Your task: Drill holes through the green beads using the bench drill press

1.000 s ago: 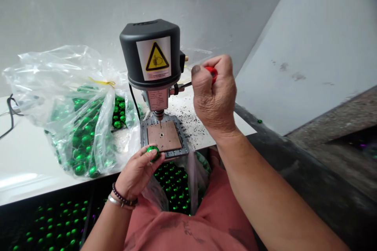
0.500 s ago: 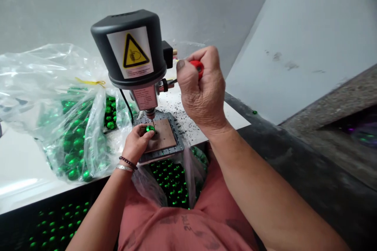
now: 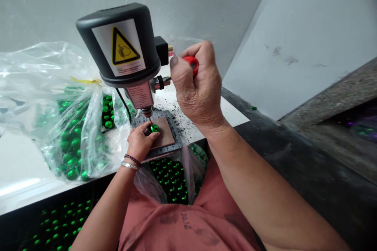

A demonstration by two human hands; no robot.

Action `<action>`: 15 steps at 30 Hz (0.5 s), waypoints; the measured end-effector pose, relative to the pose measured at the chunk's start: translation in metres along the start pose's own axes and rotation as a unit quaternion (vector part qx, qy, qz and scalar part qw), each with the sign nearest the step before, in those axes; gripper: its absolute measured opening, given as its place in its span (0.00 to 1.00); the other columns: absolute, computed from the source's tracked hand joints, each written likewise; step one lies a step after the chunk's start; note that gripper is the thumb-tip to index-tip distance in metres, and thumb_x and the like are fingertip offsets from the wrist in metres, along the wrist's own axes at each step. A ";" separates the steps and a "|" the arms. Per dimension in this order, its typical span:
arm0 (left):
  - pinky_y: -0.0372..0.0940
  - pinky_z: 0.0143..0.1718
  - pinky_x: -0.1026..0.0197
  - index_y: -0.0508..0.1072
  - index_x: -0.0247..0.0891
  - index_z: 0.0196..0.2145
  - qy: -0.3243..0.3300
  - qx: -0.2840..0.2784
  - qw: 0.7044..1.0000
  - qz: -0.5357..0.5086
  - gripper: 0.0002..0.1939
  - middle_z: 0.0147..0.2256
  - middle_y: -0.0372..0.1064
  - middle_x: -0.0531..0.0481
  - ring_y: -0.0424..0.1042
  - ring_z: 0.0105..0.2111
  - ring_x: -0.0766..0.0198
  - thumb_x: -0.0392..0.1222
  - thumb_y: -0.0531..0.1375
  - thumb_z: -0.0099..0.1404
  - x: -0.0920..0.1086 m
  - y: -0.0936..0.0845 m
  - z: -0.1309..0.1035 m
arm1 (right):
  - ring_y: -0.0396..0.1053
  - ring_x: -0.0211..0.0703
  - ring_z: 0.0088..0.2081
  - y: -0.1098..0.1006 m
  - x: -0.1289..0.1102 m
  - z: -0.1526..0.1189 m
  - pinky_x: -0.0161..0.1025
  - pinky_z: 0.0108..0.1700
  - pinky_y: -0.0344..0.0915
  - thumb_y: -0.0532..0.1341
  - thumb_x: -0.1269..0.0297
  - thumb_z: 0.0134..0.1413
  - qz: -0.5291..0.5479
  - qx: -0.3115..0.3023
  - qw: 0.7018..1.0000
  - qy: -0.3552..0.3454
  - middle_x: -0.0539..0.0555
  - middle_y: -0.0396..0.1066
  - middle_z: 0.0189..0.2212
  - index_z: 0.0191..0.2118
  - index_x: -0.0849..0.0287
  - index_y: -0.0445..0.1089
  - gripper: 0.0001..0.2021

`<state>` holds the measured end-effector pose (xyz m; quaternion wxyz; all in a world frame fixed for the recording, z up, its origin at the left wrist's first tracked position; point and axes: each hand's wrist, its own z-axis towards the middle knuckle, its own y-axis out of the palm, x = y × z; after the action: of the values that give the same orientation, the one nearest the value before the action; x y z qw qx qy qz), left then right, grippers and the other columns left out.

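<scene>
Between the thumb and fingers of my left hand (image 3: 141,139) is a shiny green ball (image 3: 154,128), held on the brown board (image 3: 166,135) of a small drill press (image 3: 118,43). The thin drill bit (image 3: 150,120) points down at the top of the ball; whether it has entered cannot be made out. My right hand (image 3: 198,86) is closed around the red knob (image 3: 192,66) of the press's feed lever, to the right of the black motor housing. A bracelet of dark beads and a silver one circle my left wrist.
On the white table (image 3: 20,164), a clear plastic bag (image 3: 88,125) full of green balls stands left of the press. Dark shavings (image 3: 182,119) lie to its right. Another bag of green balls (image 3: 169,180) hangs below the table's front edge. One green ball (image 3: 254,108) lies by the wall.
My left hand has moved slightly right with the green ball, bringing it under the bit. My right hand stays on the red knob. The view has shifted a little.
</scene>
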<state>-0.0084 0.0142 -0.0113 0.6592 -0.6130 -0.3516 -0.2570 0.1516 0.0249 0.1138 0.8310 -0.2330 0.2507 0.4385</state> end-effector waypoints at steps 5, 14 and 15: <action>0.60 0.38 0.62 0.76 0.43 0.40 0.019 0.001 1.000 0.009 0.18 0.31 0.75 0.53 0.69 0.36 0.60 0.44 0.64 0.49 0.001 0.001 0.000 | 0.57 0.25 0.23 0.000 0.000 -0.001 0.28 0.30 0.62 0.52 0.57 0.56 0.015 0.014 1.000 -0.008 0.44 0.56 0.23 0.30 0.57 0.54 0.09; 0.60 0.44 0.60 0.76 0.44 0.41 0.038 -0.008 0.999 0.017 0.17 0.39 0.75 0.51 0.69 0.41 0.59 0.43 0.63 0.51 -0.001 0.002 0.000 | 0.52 0.26 0.21 -0.005 0.004 -0.019 0.30 0.28 0.60 0.53 0.63 0.52 -0.040 0.042 0.997 -0.042 0.44 0.53 0.20 0.27 0.56 0.54 0.07; 0.60 0.44 0.60 0.76 0.44 0.41 0.039 -0.008 0.999 0.016 0.17 0.39 0.75 0.51 0.69 0.41 0.59 0.43 0.63 0.51 -0.001 0.002 0.001 | 0.52 0.27 0.21 -0.006 0.005 -0.023 0.31 0.27 0.60 0.53 0.64 0.52 -0.042 0.042 0.997 -0.048 0.44 0.53 0.19 0.27 0.56 0.54 0.07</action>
<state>-0.0076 0.0149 -0.0130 0.6712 -0.6134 -0.3139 -0.2732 0.1543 0.0115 0.0940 0.8690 -0.1871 0.2187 0.4025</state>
